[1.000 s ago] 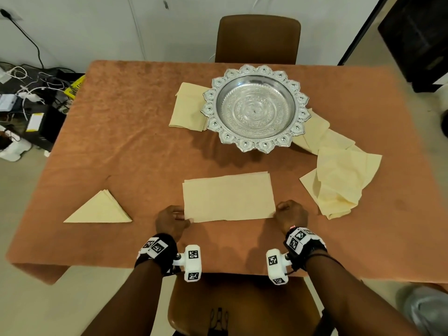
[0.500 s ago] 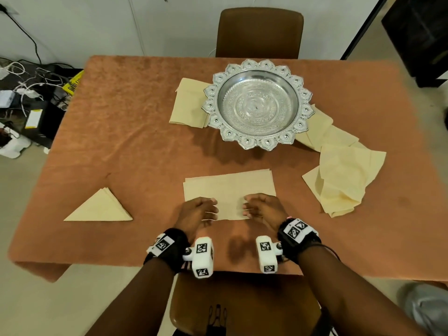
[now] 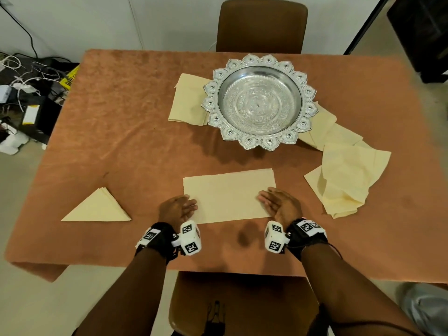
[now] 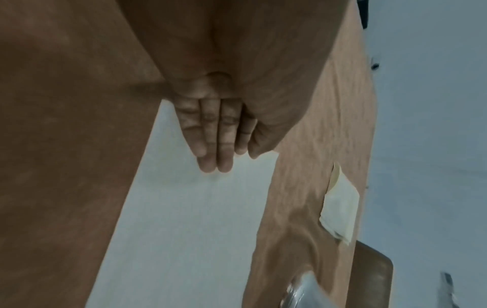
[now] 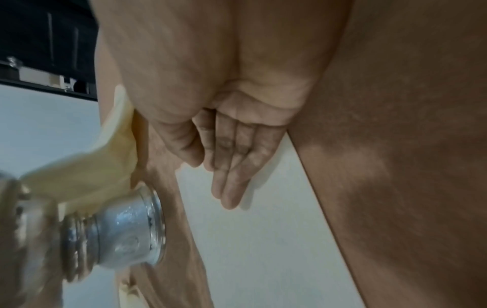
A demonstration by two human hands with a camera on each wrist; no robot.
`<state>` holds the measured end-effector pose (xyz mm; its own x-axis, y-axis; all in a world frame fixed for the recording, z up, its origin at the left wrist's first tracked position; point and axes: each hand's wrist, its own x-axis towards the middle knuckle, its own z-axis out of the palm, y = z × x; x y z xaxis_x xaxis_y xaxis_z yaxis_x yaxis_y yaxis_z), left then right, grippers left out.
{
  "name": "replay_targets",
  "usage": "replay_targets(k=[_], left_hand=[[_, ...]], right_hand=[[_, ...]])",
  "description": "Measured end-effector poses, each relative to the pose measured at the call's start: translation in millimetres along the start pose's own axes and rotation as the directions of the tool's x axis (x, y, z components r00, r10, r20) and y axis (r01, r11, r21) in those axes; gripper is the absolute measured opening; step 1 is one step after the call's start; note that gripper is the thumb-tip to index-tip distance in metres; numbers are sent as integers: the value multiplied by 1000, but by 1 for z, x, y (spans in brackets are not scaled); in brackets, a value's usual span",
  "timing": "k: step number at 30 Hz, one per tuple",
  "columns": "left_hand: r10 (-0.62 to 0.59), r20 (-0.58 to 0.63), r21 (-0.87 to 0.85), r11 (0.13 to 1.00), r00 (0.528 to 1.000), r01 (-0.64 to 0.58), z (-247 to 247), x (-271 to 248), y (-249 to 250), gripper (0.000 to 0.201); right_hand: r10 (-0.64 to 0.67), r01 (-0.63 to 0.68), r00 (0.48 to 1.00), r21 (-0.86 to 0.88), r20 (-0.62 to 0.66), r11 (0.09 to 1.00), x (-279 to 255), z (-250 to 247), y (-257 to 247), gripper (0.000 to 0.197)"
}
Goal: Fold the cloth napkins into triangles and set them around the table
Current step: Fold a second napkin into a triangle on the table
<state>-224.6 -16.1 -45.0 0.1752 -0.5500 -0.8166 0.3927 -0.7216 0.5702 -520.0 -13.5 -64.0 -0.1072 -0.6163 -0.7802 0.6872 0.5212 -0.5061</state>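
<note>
**Flat hands on the folded napkin's two ends**

The folded napkin lies as a rectangle on the orange tablecloth, near the edge closest to the person. The left hand rests on its left short edge and the right hand on its right short edge. Both hands are released: fingers straight and together, lying flat on the cloth, as both wrist views show, with nothing grasped.

Between the two hands the napkin's surface is bare. Behind the wrists a strip of tablecloth runs to the table's near edge, where a chair seat shows below. Outward from the left hand there is a band of bare tablecloth, then the finished triangle, well apart from the fingers. Outward from the right hand, the loose napkin pile sits near, with a gap of cloth between.

Beyond the fingertips, past the napkin's far edge and a stretch of open cloth, stands the silver pedestal bowl; its basin holds nothing. Napkins lie flat beside it on both sides, partly under its rim, one being the far-left napkin.
</note>
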Motion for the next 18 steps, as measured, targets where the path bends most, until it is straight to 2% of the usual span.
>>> replay_targets(k=[2,4,6,8,10,13,16,18], left_hand=[[49,-63,-48,997,997,-52,-7,2,2,10],[144,-82,-61,987,986,-150,0,3,0,15],[202,33,-22,979,979,-202,20,1,-2,14],[136,193,0,990,972,-139,46,-1,-3,16],[48,275,40,997,960,-61,65,4,-3,19],[48,227,49,997,973,-61,69,21,-1,29],[129,144,19,991,981,-133,55,29,7,35],[163,115,16,986,980,-166,43,32,15,34]], right_hand=[[-56,57,998,27,-28,998,4,-6,-7,35],[-69,69,998,-4,11,998,5,4,-9,34],[-29,41,994,-107,107,993,4,28,-5,31],[43,3,978,-220,205,975,5,53,3,29],[97,-26,965,-280,245,960,10,69,11,28],[83,-33,978,-250,192,968,22,71,8,30],[-52,58,997,-118,53,991,30,54,-13,31],[-127,124,991,-81,-36,989,31,40,-27,27]])
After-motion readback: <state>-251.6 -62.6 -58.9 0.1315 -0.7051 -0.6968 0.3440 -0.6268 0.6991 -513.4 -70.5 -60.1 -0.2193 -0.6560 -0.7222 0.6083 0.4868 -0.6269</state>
